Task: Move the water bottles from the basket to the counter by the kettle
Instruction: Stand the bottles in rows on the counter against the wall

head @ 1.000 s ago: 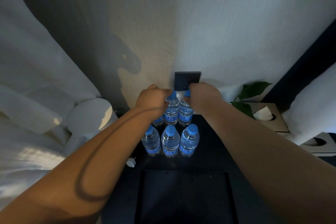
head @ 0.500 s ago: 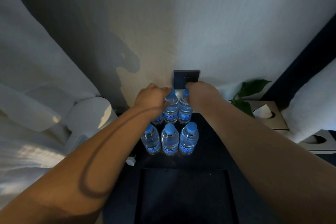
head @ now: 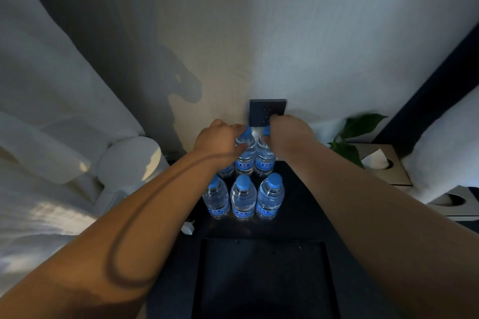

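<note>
Several clear water bottles with blue caps stand in two rows on the dark counter [head: 305, 215]. The front row holds three bottles [head: 243, 199] standing free. My left hand [head: 217, 141] is closed around the neck of the middle back bottle [head: 245, 153]. It covers most of another back bottle [head: 226, 169] at the left. My right hand [head: 287, 134] grips the top of the back right bottle [head: 264, 156]. The white kettle [head: 132, 158] stands just left of the counter's back corner. No basket is clearly in view.
A dark wall socket plate [head: 268, 111] sits right behind the bottles. A white plug [head: 188, 228] lies at the counter's left edge. A dark recessed panel [head: 261, 280] fills the near counter. A green plant [head: 355, 132] and a tissue box [head: 381, 166] are at the right.
Both hands stay on the back-row bottles and have barely shifted. The bottles stand where they were.
</note>
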The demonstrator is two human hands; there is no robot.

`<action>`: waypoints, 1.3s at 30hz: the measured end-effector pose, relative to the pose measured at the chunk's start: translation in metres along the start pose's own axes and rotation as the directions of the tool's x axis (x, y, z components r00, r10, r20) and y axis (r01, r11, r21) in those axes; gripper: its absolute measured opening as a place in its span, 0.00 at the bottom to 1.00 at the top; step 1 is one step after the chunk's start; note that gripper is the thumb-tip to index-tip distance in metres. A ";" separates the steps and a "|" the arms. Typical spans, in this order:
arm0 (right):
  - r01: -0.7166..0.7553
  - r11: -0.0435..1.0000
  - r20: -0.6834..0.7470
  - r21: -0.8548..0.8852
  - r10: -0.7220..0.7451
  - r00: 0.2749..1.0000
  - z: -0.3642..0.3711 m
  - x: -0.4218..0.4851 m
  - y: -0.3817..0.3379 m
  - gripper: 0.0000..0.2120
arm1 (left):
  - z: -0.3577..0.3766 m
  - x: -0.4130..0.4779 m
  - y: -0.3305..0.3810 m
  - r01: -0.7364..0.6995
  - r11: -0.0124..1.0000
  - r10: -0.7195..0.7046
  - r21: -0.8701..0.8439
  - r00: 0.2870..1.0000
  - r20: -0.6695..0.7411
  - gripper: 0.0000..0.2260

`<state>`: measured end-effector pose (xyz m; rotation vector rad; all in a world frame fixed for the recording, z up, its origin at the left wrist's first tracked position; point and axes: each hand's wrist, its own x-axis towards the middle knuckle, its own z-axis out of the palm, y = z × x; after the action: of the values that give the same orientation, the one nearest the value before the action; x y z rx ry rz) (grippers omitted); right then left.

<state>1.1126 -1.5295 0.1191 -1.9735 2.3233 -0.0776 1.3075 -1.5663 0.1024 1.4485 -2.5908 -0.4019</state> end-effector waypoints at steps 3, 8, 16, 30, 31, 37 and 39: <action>0.034 0.999 -0.004 -0.025 -0.035 0.999 0.001 -0.002 0.001 0.11 | 0.001 -0.003 0.001 0.002 1.000 -0.003 -0.014 1.000 -0.016 0.26; 0.031 0.999 0.036 -0.038 -0.029 0.999 -0.003 0.001 0.000 0.09 | 0.000 -0.003 0.003 -0.007 1.000 0.007 -0.014 1.000 -0.019 0.26; 0.056 0.998 0.009 -0.035 -0.055 0.998 -0.001 -0.002 0.001 0.09 | -0.001 -0.003 0.003 -0.006 1.000 0.006 0.001 1.000 -0.002 0.28; 0.011 1.000 -0.055 -0.017 -0.012 0.998 0.006 -0.013 0.002 0.12 | -0.006 0.003 0.001 -0.076 0.968 0.070 0.241 0.997 0.035 0.24; 0.004 1.000 -0.077 -0.007 -0.004 0.997 0.008 -0.017 0.002 0.12 | -0.006 0.001 0.000 -0.083 0.966 0.079 0.244 0.997 0.028 0.25; 0.046 0.997 -0.144 0.060 -0.037 0.989 0.007 -0.039 -0.002 0.12 | -0.015 -0.022 -0.008 -0.035 0.992 0.045 0.125 0.996 -0.080 0.30; 0.078 0.989 -0.133 0.128 -0.061 0.989 0.006 -0.045 -0.005 0.11 | -0.018 -0.033 -0.013 -0.030 0.996 0.040 0.080 0.990 -0.134 0.28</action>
<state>1.1257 -1.4862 0.1152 -2.0392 2.2566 -0.3662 1.3406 -1.5475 0.1159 1.3995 -2.5458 -0.1929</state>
